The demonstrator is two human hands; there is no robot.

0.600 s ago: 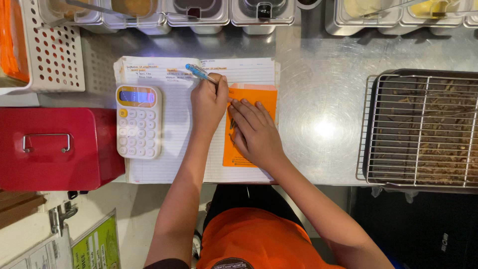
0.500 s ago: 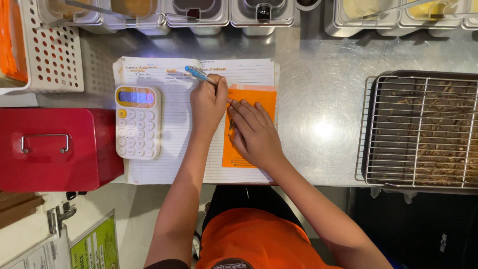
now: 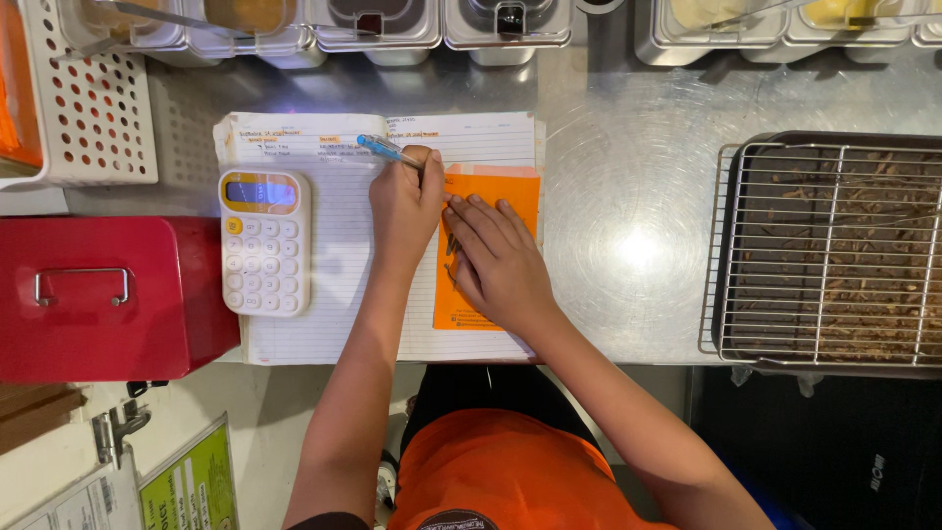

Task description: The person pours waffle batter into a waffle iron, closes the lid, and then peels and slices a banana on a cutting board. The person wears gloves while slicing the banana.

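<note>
Seen from above, across a steel counter (image 3: 628, 108). Gripped a blue pen (image 3: 386, 149) in the left hand (image 3: 407, 201), fingers closed round the barrel, tip down at the far left corner of an orange slip (image 3: 512, 191). Pressed the right hand (image 3: 500, 265) flat and open on that slip, fingers spread, pinning it to a lined notebook (image 3: 334, 324) beneath. Judged as mid-writing, copying between slip and page. Judged that carrying the line on called for a steady slip and small pen strokes. Lay directly under both hands, the slip on the right half of the notebook. Sat just left of the writing hand, on the page, a pale calculator (image 3: 265, 240). Stood further left a red metal box (image 3: 98, 294), and well to the right a wire rack (image 3: 834, 255).
</note>
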